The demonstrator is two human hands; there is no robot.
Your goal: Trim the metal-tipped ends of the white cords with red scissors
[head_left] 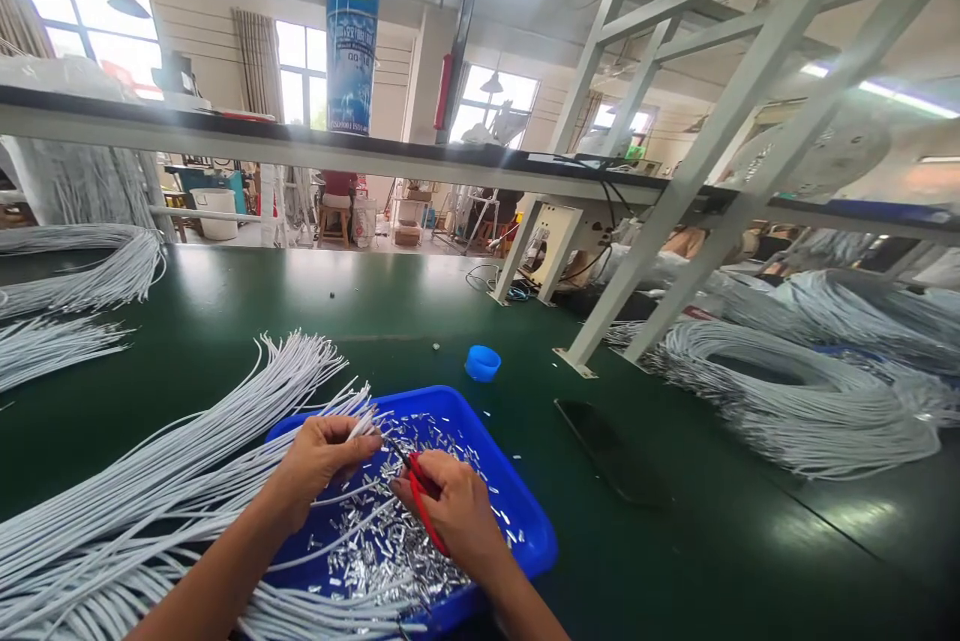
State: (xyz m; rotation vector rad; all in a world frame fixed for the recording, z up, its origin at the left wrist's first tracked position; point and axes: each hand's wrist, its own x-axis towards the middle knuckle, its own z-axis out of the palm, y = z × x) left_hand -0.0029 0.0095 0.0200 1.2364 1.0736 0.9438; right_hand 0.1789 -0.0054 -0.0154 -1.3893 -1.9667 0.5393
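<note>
My left hand [330,461] pinches the ends of a few white cables [364,418] above a blue plastic tray [536,526]. Red-handled scissors or cutters [427,511] sit in the closed fingers of my right hand [454,511]; their dark tips point at the cable ends near my left fingertips. Whether the blades touch a cable I cannot tell. Many small shiny silvery pieces [375,546] lie scattered in the tray under both hands. Long bundles of white cable [187,451] run from the lower left, some strands crossing over the tray.
A blue round cap [482,363] and a dark phone-like slab [607,451] lie on the green table [405,291]. Coiled cable bundles [810,381] are at right, beside slanted metal legs [637,261]. A blue spray can [352,36] stands on the shelf [450,159] above.
</note>
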